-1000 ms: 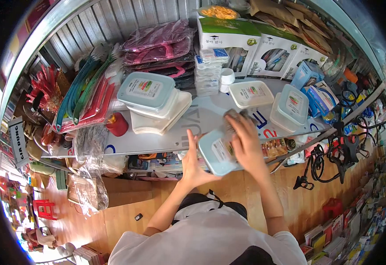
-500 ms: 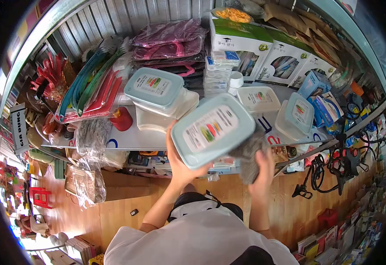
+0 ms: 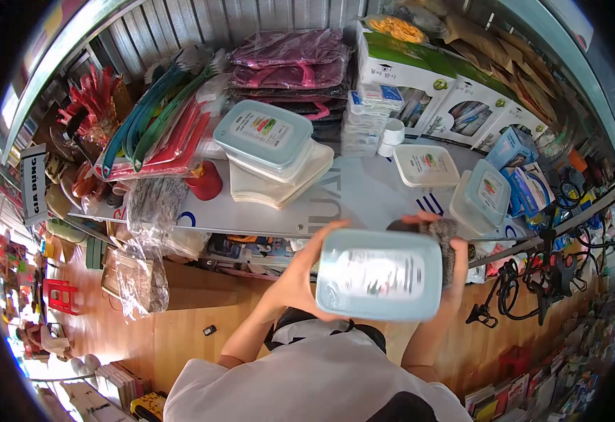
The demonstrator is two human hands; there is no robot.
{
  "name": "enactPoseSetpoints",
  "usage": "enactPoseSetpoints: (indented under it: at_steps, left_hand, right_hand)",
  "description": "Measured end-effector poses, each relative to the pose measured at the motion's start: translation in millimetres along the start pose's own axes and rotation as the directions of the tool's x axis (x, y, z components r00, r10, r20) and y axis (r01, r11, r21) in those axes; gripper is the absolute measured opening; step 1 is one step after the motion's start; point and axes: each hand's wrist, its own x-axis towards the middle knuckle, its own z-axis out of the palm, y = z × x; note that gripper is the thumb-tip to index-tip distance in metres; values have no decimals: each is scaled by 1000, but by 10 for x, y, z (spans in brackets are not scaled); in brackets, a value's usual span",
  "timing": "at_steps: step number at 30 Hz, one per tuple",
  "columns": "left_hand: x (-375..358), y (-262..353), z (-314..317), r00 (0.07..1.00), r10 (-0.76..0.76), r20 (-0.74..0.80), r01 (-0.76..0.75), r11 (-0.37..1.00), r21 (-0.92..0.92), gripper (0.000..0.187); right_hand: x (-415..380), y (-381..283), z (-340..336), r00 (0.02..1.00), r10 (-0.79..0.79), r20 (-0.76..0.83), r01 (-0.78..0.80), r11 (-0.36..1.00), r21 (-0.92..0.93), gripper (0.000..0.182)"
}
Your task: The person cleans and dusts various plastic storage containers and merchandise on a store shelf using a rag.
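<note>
A rectangular food container [image 3: 380,274] with a pale blue lid and a glare-washed label is held up in front of my body. My left hand [image 3: 303,276] grips it by its left end, thumb and fingers around the side. At its right end, my right hand [image 3: 455,264] is closed around a grey cloth [image 3: 449,246], which lies against the container's side. Part of that hand is hidden behind the container. On the shelf beyond stand a blue-lidded container [image 3: 264,133] on a stack of pale containers [image 3: 279,184], a small white-lidded container [image 3: 425,166] and another container [image 3: 482,195] at the right.
The grey shelf [image 3: 363,193] runs across ahead of me. Purple wrapped bags [image 3: 290,56], white-green boxes [image 3: 465,109] and a red spool [image 3: 204,181] stand on it. Black cables [image 3: 511,288] hang at the right. A cardboard box [image 3: 198,288] and a red stool [image 3: 61,297] are below left.
The container has moved right and down, closer to my body, and is now level instead of tilted. My right hand has brought the grey cloth up against its right end.
</note>
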Motion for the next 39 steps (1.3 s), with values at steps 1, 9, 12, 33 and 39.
enactPoseSetpoints:
  at_steps: [1,9,12,33,39]
  left_hand:
    - [8,-28,-22,988,-17,153,28,997,-72,123]
    - [33,-106,-12,980,24,-195,-49,991,-124,114]
    - [-22,-172,59,915,-107,-388,66,991,-119,86]
    - [-59,-5,617,938,8,-346,-18,999,-27,91]
    - [129,39,500,780,-112,-616,-98,950,-297,92]
  right_hand:
    - [-72,50,104,997,71,-13,-70,997,44,57]
    - [-85,380,-50,994,85,-75,-51,925,376,65]
    - [-116,447,37,980,-174,-94,195,926,324,63]
    - [-39,413,195,863,-347,-368,186,894,-407,54]
    - [-400,767,574,899,-429,-86,319,777,-542,60]
